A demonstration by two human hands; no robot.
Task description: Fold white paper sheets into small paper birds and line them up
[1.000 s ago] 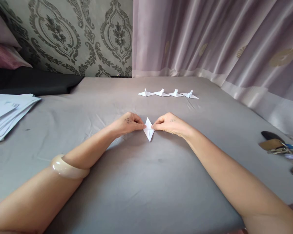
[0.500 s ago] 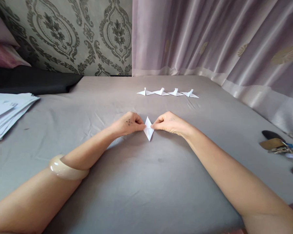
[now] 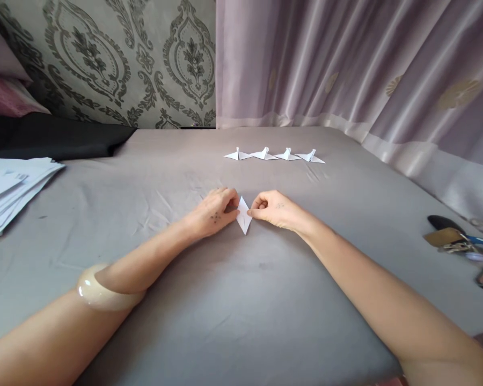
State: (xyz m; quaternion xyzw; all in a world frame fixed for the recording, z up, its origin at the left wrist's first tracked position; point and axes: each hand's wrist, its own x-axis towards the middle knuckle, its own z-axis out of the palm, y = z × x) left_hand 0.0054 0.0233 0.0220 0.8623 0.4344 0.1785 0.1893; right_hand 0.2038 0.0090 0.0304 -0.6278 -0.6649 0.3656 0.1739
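A small white folded paper [image 3: 244,219], diamond-shaped with a crease down its lower half, is between my two hands above the grey cloth [image 3: 233,300]. My left hand [image 3: 217,211] pinches its left corner between thumb and fingers. On the opposite corner, the thumb and forefinger of my right hand [image 3: 276,209] are closed. Several white origami cranes [image 3: 265,154] stand in a row farther back, their wings spread and close to one another.
A stack of white paper sheets [image 3: 16,187] lies at the left, below a black cloth [image 3: 56,136]. Keys [image 3: 456,246] and small items lie at the right edge. Behind are a patterned wall [image 3: 145,59] and a purple curtain [image 3: 306,59].
My left hand has turned slightly, its fingers lifting higher along the paper's upper left edge. The folded paper looks a little narrower. The whole view has shifted slightly.
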